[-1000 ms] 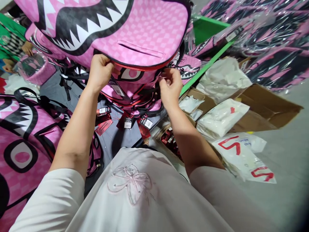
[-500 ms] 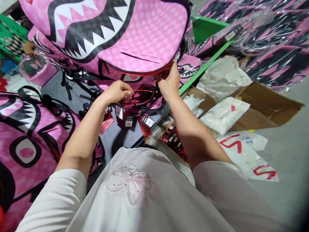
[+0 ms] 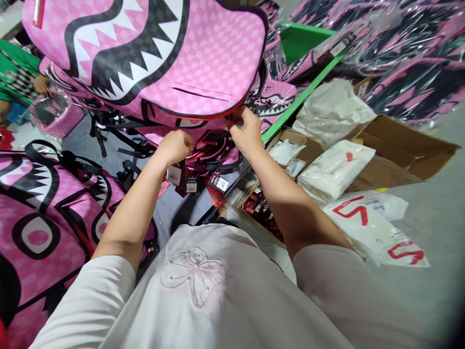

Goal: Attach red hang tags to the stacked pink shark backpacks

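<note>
Both curled: left hand (image 3: 176,147) above a hang tag (image 3: 174,174), right hand (image 3: 245,132) tucked at the rim (image 3: 207,117); can't tell what either pinches.
Pink backpack (image 3: 209,63): dead ahead, over the worktop (image 3: 163,213).
Handling: rim steady now, tags untangled, easy tugs!

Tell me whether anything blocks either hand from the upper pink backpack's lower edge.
Nothing visible does. The right hand is at the lower edge of the backpack, the left hand just below it. A tag hangs beneath the left hand, not between it and the edge. Contact is hard to see.
</note>
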Demonstrator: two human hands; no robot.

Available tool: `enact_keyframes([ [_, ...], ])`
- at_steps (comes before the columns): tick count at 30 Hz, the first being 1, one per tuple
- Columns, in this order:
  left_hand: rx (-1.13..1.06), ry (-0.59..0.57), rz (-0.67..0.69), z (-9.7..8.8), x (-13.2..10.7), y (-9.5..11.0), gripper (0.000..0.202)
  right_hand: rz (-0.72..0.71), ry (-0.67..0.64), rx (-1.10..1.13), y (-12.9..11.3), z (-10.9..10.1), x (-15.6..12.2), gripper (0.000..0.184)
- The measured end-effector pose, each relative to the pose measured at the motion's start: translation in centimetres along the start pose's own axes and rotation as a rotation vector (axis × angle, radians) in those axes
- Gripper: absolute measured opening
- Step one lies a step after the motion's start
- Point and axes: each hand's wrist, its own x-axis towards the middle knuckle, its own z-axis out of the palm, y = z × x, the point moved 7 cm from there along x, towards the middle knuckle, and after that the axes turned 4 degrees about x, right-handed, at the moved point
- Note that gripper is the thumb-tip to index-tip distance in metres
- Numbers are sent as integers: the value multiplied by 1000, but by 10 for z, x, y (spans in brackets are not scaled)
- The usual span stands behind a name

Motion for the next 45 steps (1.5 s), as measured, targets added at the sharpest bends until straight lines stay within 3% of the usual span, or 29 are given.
enact_keyframes([
  [2, 78, -83, -51, 17, -9, -14, 14, 96, 20, 73, 12, 2, -14, 21],
  [4, 76, -75, -108, 29, -15, -29, 17, 228, -2, 112, 28, 15, -31, 16],
  [7, -185, -11, -129, 42, -21, -44, 17, 335, -134, 64, 44, 45, -52, 19],
  [11, -704, 30, -242, 52, -30, -64, 14, 198, -135, -299, 32, 59, -53, 36],
  [14, -915, 30, -375, 61, -36, -77, 9, 96, -186, -594, 21, 61, -43, 35],
  [17, -1182, 119, -404, 63, -33, -84, 13, -17, -297, -775, 16, 62, -30, 34],
  [21, -1415, 166, -313, 55, -24, -84, 18, -217, -508, -852, 4, 66, -13, 40],
  [27, -1491, 253, -266, 42, -24, -101, 14, -340, -590, -840, -16, 66, -9, 49],
  [32, -1331, 203, -94, 27, -27, -92, 24, -334, -639, -838, -21, 68, -17, 52],
  [35, -1029, 121, -33, 16, -34, -81, 28, -292, -631, -869, -24, 68, -12, 48],
  [37, -694, 80, -58, 14, -41, -77, 21, -280, -626, -884, -28, 69, -8, 45],
  [41, 9, 146, -152, 14, -45, -69, 19, -295, -587, -877, -40, 72, -5, 44],
  [45, 241, 242, -312, 15, -33, -68, 33, -287, -595, -857, -50, 75, -4, 46],
])
